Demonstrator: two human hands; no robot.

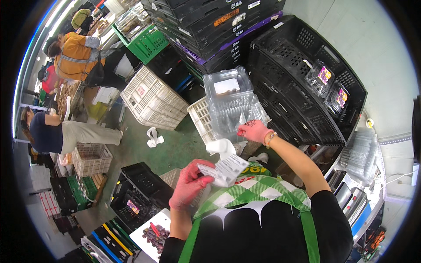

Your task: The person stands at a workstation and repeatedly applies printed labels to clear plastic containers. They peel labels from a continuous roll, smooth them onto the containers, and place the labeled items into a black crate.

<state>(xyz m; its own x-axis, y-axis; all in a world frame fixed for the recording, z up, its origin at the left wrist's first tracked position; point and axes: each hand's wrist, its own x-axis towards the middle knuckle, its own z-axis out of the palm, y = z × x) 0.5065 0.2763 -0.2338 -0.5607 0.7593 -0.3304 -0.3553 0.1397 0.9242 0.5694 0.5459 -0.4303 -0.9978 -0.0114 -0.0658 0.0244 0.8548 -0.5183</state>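
Observation:
My left hand (pixel 190 182), in a pink glove, grips a strip of printed white labels (pixel 226 170); its roll end (pixel 221 147) curls above. My right hand (pixel 254 130), also gloved in pink, has its fingers drawn together over the near part of an open clear plastic clamshell box (pixel 228 114). A small whitish piece shows by those fingertips, too unclear to name. The clamshell's raised far half has a white label (pixel 226 86) on or beneath it. A white crate (pixel 199 116) stands under and beside the box.
Black crates (pixel 215 33) rise in a tall stack ahead. At right, a black crate (pixel 302 65) holds packed clamshells (pixel 337 100). Nested clear boxes (pixel 359 155) stand far right. Lower left are a black crate (pixel 140 182) and grapes (pixel 155 236) on a white tray. Co-workers (pixel 76 57) stand left.

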